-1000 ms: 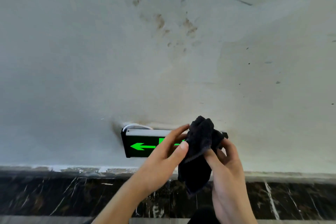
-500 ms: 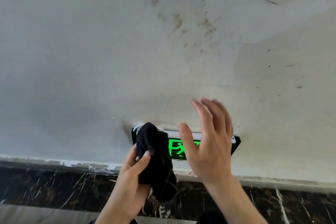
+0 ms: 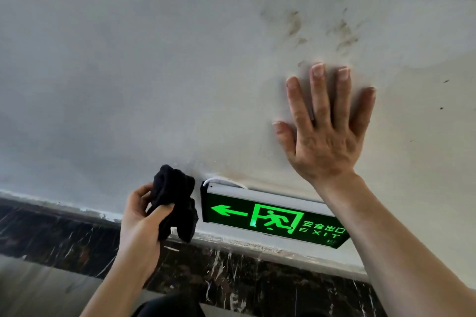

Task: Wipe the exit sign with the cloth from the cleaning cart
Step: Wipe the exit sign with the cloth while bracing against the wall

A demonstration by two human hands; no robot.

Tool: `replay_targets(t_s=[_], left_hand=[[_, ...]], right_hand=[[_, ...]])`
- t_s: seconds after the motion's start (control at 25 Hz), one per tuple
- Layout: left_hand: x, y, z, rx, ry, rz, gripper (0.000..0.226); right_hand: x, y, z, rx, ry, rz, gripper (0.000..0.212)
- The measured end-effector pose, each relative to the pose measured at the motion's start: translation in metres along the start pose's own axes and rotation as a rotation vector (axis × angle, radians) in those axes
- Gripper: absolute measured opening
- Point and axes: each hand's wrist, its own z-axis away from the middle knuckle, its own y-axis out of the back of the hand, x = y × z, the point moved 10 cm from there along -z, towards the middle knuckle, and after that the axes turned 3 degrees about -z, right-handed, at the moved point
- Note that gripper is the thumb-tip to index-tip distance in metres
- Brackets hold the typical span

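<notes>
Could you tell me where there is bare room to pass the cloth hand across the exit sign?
The exit sign face is bare from its arrow to the EXIT letters. The cloth in the left hand sits just off its left end. Crowded: the right forearm crosses the far end, with the right hand flat on the wall above.

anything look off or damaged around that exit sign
The white wall has brownish smudges above the right hand, and paint is chipped along its bottom edge. A white cable loops exposed above the exit sign.
</notes>
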Motion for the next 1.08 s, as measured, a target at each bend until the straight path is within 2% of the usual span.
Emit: replay_targets(t_s=[0.08,0.16,0.36,0.44,0.52,0.76,0.92,1.08], left_hand=[[0.021,0.002,-0.005,0.061,-0.183,-0.204,0.061],[0.032,-0.009,-0.006,0.079,-0.334,-0.413,0.065],[0.016,-0.037,-0.004,0.059,-0.417,-0.617,0.066],[0.004,-0.043,-0.004,0.037,-0.384,-0.604,0.062],[-0.009,-0.046,-0.003,0.037,-0.299,-0.487,0.061],[-0.039,-0.04,-0.007,0.127,-0.157,-0.318,0.05],[-0.082,-0.028,-0.013,0.147,0.042,-0.33,0.044],[-0.119,-0.02,-0.014,0.16,0.185,-0.382,0.048]], right_hand=[[0.0,0.002,0.001,0.045,0.003,0.005,0.067],[0.0,0.002,0.001,0.073,0.009,0.009,0.066],[-0.003,0.003,0.0,0.119,0.014,0.015,0.066],[-0.002,0.004,-0.001,0.127,0.014,0.011,0.066],[-0.002,0.004,-0.001,0.127,0.014,0.01,0.066],[-0.002,0.005,-0.001,0.134,-0.004,-0.004,0.066],[-0.001,0.007,-0.002,0.124,-0.003,-0.01,0.066],[-0.002,0.007,-0.003,0.111,-0.006,-0.014,0.063]])
